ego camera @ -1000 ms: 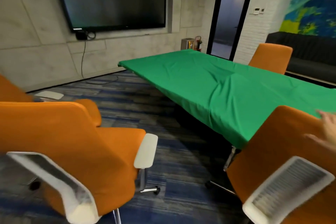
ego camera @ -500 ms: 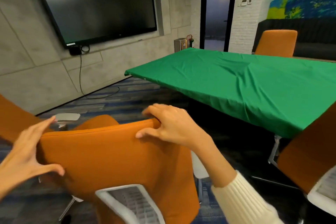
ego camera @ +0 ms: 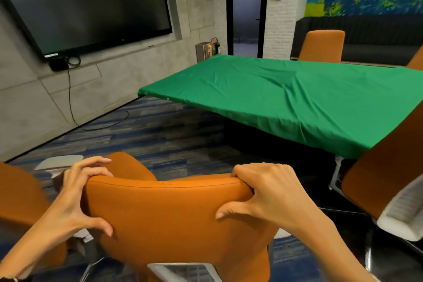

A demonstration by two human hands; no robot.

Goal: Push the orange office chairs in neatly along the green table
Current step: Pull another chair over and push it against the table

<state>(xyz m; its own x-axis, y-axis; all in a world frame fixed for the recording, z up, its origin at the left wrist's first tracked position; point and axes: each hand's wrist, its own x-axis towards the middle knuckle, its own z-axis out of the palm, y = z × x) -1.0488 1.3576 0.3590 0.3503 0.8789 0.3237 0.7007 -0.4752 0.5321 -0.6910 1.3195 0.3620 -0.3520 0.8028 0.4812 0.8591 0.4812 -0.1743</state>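
An orange office chair stands right in front of me, its back facing me, well short of the green table. My left hand grips the top left corner of its backrest. My right hand grips the top right corner, fingers over the edge and thumb on the back. A second orange chair stands at the right, against the table's near edge. A third orange chair is at the far left. A further orange chair stands at the table's far side.
A large dark screen hangs on the concrete wall, with a cable trailing onto the blue carpet. A glass door is at the back, a dark sofa beyond the table. Open carpet lies between my chair and the table.
Both hands have closed on the top of the chair's backrest; the left hand was hovering apart from it before. The view has turned so this chair is centred.
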